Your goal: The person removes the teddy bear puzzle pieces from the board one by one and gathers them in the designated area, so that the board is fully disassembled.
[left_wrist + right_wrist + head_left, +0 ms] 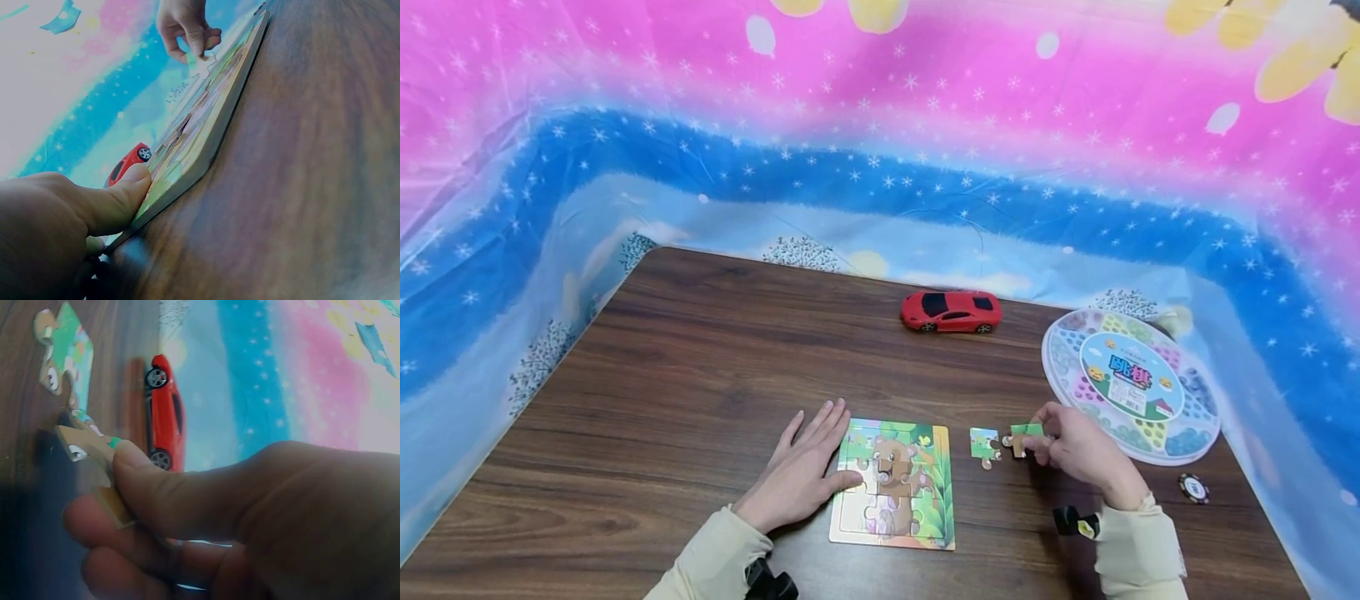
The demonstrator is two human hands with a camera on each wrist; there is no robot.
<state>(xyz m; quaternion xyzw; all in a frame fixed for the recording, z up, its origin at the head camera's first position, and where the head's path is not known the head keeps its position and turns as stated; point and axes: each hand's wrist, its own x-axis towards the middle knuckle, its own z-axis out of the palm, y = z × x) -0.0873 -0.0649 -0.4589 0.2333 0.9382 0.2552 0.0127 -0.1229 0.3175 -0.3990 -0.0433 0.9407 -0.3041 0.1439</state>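
Observation:
A jigsaw puzzle with a brown bear picture [892, 475] lies flat in its tray on the table. My left hand [805, 468] rests at its left side, fingers straight on the table and the thumb [134, 181] touching the tray's edge. To the right of the puzzle, my right hand [1078, 440] pinches a puzzle piece [87, 450] between thumb and fingers. This piece is brown and green with part of a bear's eye. Just left of it, a loose puzzle piece [982, 443] with green and blue sky lies on the wood.
A red toy car [952, 312] stands near the table's back edge. Behind my right hand lies a round Chinese checkers set [1131, 375] with a clear rim. A black and white poker chip [1193, 489] is at the right. Patterned cloth [880, 183] hangs around the dark wooden table [700, 350].

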